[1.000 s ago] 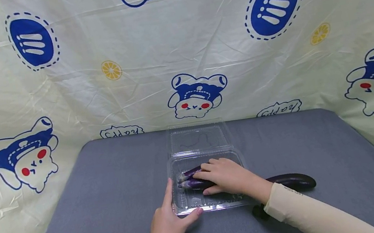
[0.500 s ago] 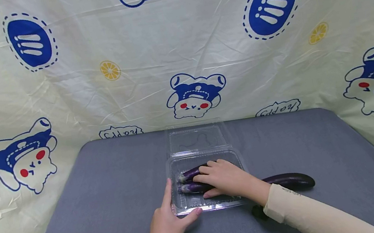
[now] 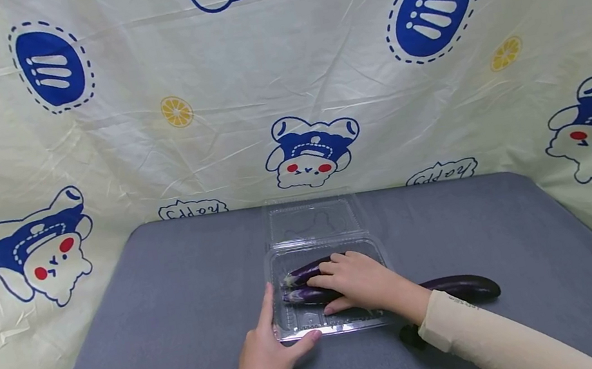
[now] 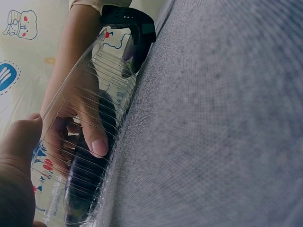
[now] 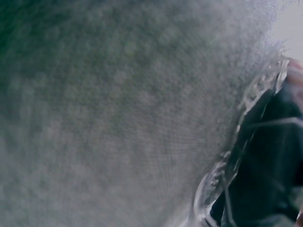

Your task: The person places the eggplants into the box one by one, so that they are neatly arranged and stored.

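A clear plastic clamshell box (image 3: pixel 349 327) lies with its lid (image 3: pixel 311 221) folded back. Inside it two purple eggplants lie side by side: a far eggplant (image 3: pixel 305 273) and a near eggplant (image 3: pixel 305 296), their pale tips pointing left. My right hand (image 3: pixel 359 281) reaches in from the right and grips the near eggplant, thumb on its front side and fingers over the top. Through the box's ribbed wall in the left wrist view, the right thumb (image 4: pixel 98 144) shows against dark skin. My left hand (image 3: pixel 265 349) braces the box's front left corner, thumb and index finger spread straight.
A third eggplant (image 3: pixel 463 288) lies on the grey table (image 3: pixel 183 282) to the right of the box, partly hidden by the right forearm. Its dark stem end (image 3: pixel 411 336) shows beside the cream sleeve (image 3: pixel 473 331). A printed cloth (image 3: pixel 288 68) hangs behind the table.
The near eggplant has shifted slightly toward the front of the box, opening more view of the far one. The left hand and the box have stayed in place.
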A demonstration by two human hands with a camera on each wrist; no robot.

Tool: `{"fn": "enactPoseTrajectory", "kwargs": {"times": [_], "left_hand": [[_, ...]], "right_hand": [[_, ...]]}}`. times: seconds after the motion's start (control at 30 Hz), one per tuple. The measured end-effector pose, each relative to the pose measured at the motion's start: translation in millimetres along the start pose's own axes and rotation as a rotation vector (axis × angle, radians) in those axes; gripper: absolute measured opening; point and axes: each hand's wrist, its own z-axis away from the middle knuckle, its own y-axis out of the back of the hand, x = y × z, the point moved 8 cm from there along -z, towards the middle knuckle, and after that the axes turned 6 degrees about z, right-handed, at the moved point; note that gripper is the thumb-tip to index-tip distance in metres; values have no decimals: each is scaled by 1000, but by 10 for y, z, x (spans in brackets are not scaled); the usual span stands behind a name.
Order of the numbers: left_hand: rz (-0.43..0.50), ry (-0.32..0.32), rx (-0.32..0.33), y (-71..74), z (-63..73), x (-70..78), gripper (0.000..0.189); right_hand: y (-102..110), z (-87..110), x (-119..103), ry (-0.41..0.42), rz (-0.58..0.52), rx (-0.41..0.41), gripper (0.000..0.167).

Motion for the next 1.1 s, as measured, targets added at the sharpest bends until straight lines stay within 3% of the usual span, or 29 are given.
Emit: {"fn": "enactPoseTrajectory", "kwargs": {"times": [0.37, 0.77, 1.1], "left_hand": [[-6, -9, 5, 1, -2, 4, 118], [-19, -10, 6, 3, -3, 7, 118], [-13, -5, 6, 2, 3, 0, 119]], "right_hand": [[38, -14, 12, 17, 15, 53, 55], [42, 3, 28, 28, -25, 45, 55], [226, 107, 82, 32, -55, 131, 53]]}}
